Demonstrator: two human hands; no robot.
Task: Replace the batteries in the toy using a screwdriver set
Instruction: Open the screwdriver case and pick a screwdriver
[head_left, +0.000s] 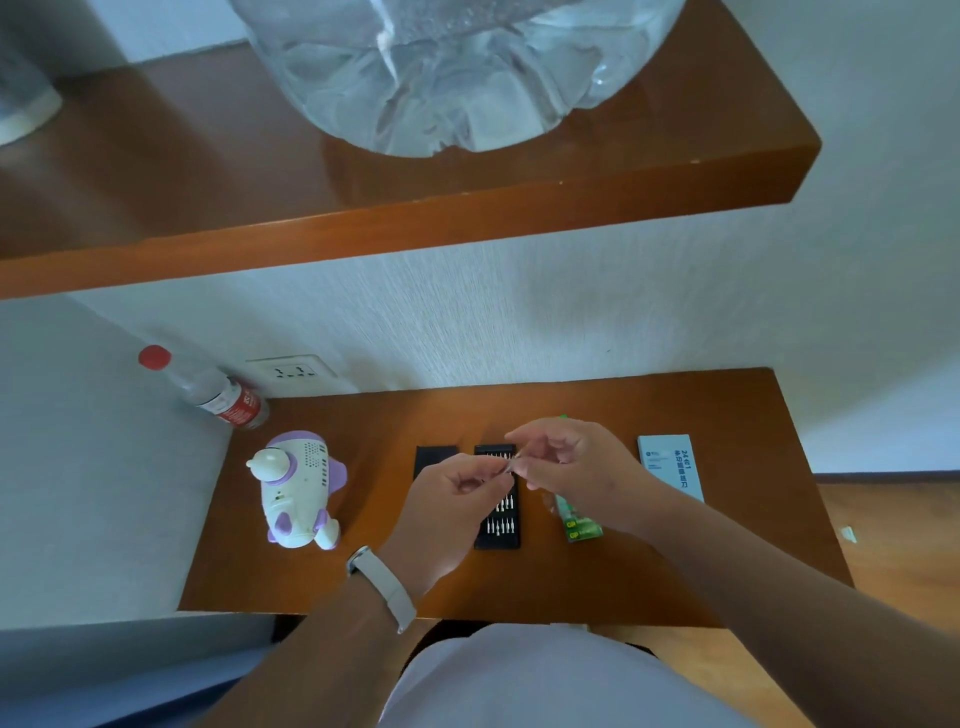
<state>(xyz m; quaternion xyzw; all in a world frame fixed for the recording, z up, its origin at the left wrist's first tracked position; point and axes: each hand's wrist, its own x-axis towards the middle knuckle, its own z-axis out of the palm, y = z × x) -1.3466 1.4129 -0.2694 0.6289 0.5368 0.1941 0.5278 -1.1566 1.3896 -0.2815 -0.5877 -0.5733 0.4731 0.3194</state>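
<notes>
The left hand (452, 504) and right hand (571, 467) are held fingertip to fingertip above the open black tray of screwdriver bits (497, 530), both pinching a slim silver screwdriver piece (511, 465). A bit is probably being fitted; careful alignment is needed next. The white-and-purple plastic toy (298, 488) is seen lying well apart, leftward, on the brown wooden table (675, 571).
</notes>
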